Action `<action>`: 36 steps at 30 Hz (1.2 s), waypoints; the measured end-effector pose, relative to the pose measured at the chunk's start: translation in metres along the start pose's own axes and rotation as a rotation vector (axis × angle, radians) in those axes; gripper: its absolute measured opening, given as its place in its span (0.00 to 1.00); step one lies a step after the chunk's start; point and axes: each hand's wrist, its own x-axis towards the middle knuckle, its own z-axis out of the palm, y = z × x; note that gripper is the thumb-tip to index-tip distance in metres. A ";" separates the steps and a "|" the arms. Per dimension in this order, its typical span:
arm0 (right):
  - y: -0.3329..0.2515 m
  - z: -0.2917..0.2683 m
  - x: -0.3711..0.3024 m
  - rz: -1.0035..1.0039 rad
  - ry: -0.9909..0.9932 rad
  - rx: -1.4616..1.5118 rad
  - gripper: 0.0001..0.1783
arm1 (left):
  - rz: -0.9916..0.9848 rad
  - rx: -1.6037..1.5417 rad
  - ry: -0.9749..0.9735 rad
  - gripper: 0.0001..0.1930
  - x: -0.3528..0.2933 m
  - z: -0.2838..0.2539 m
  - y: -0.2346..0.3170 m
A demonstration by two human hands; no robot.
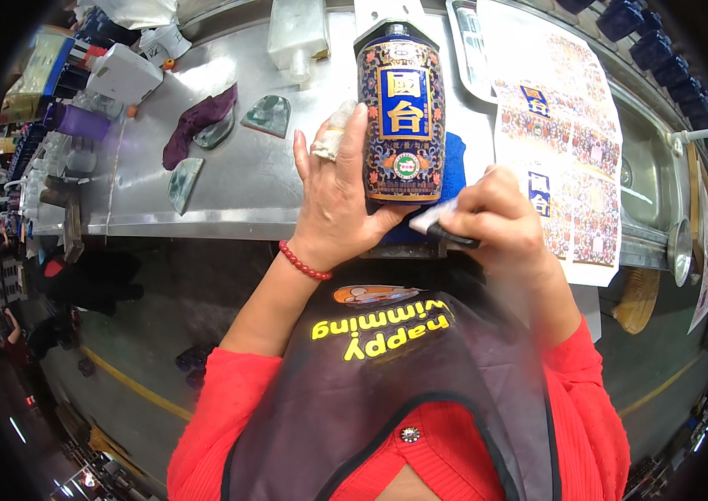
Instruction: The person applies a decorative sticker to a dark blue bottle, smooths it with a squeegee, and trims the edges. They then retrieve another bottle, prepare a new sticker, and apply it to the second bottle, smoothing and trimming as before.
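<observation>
A dark blue ornate bottle (431, 108) lies on the metal bench with its neck pointing away from me. My left hand (329, 188) grips its left side, the thumb running under its base; a white wrapping (333, 138) covers one finger. Close to the bottle's lower right, my right hand (500, 213) is closed round a small tool with a white flat end (431, 219) and a dark lower part; its exact kind cannot be made out. A blue cloth (454, 163) shows beneath and beside the bottle.
Printed patterned sheets (558, 108) lie to the right, before a metal sink (642, 179). On the bench (245, 192) at left are a purple cloth (195, 125), greenish flat pieces (268, 115) and a clear bottle (298, 37). White and purple containers (78, 119) stand farther left.
</observation>
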 end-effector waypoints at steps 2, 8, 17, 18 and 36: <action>0.001 0.001 -0.001 0.073 0.083 -0.091 0.17 | 0.028 0.058 0.000 0.60 0.002 -0.001 0.003; -0.012 -0.003 0.007 -0.026 -0.078 -0.132 0.11 | 0.033 0.069 -0.010 0.60 0.000 0.004 -0.008; -0.010 0.037 -0.002 0.755 0.293 0.360 0.14 | 0.027 0.025 -0.021 0.62 0.001 0.003 -0.001; -0.008 0.040 -0.007 0.760 0.411 0.339 0.13 | 0.025 0.002 -0.034 0.62 0.002 0.004 -0.004; 0.019 0.028 -0.016 0.819 0.697 0.734 0.15 | 0.248 0.221 -0.108 0.43 0.020 -0.016 0.018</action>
